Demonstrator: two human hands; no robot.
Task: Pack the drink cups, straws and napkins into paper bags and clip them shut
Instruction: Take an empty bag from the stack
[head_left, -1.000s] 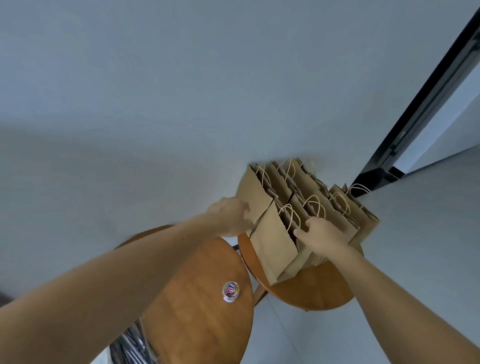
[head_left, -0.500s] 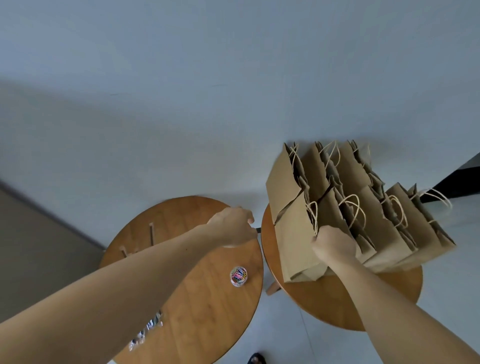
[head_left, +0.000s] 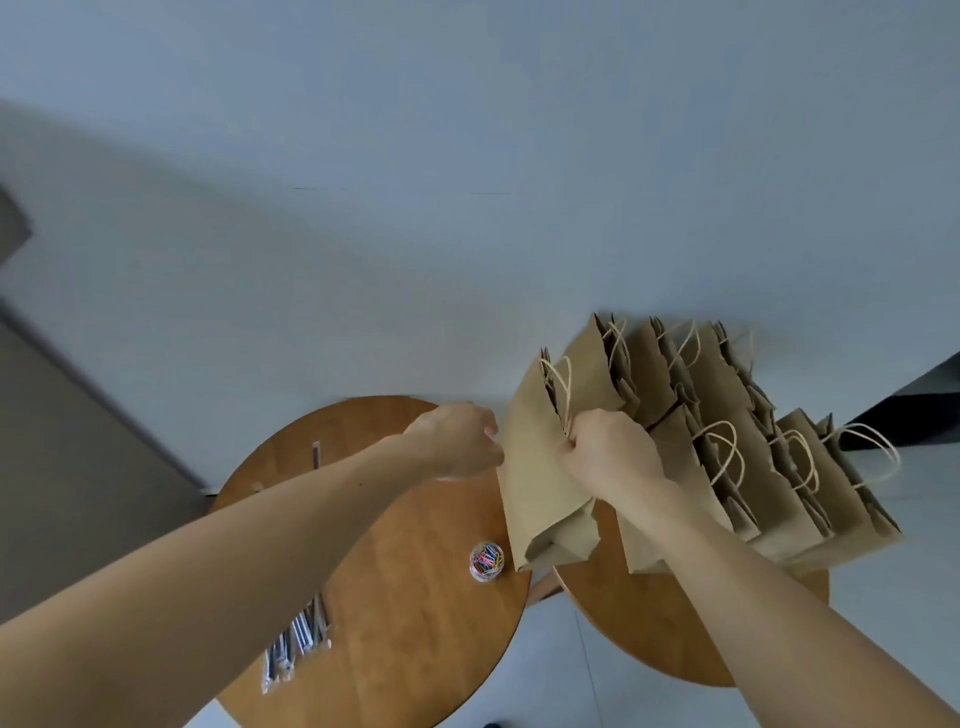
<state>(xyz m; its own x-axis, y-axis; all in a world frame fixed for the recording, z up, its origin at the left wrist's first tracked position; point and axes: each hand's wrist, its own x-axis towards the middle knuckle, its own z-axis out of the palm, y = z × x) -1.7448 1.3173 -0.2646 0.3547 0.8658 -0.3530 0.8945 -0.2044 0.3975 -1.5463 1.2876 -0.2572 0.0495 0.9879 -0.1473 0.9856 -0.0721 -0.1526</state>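
Several brown paper bags (head_left: 737, 441) with twine handles stand packed together on the right round wooden table (head_left: 649, 623). My right hand (head_left: 610, 454) grips the twine handle and top edge of the leftmost bag (head_left: 535, 478), which hangs tilted over the gap between the tables. My left hand (head_left: 457, 439), fingers curled, sits against that bag's left edge; whether it pinches the paper is unclear. A small clear tub of coloured paper clips (head_left: 486, 561) stands on the left round table (head_left: 395, 597). A bundle of wrapped straws (head_left: 296, 644) lies at that table's left front.
A single straw (head_left: 316, 454) lies near the left table's far edge. A plain grey wall rises behind both tables. A dark door frame (head_left: 904, 410) is at the far right. Grey floor shows between the tables.
My right hand has pulled the leftmost bag away from the row, up and to the left. The view has shifted left, showing more of the left table and the straws.
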